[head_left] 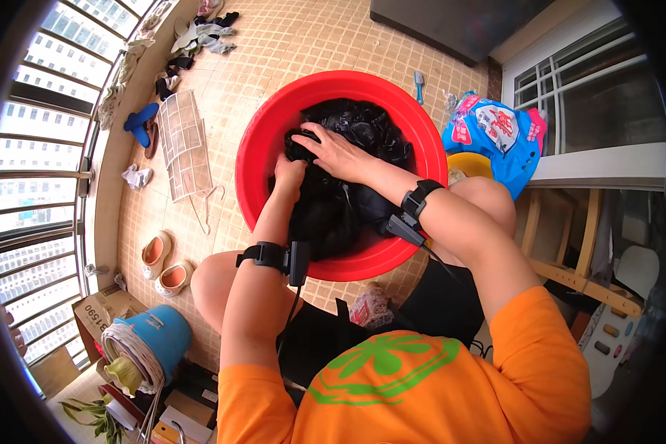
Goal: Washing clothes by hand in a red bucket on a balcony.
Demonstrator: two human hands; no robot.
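Observation:
Wet black clothing lies bunched inside a round red plastic basin between my knees. My left hand grips a fold of it near the basin's left side, its fingertips hidden by the cloth. Just above and to the right, my right hand lies over the same bunch with its fingers spread and bent. Whether those fingers pinch the cloth cannot be made out. Some water shows around the clothing, and single garments are hard to tell apart.
Right of the basin, a blue detergent bag leans over a yellow basin. A blue-handled brush lies beyond. On the left are a flattened rack-like mat, shoes, socks and a blue bucket. Cabled straps circle both forearms.

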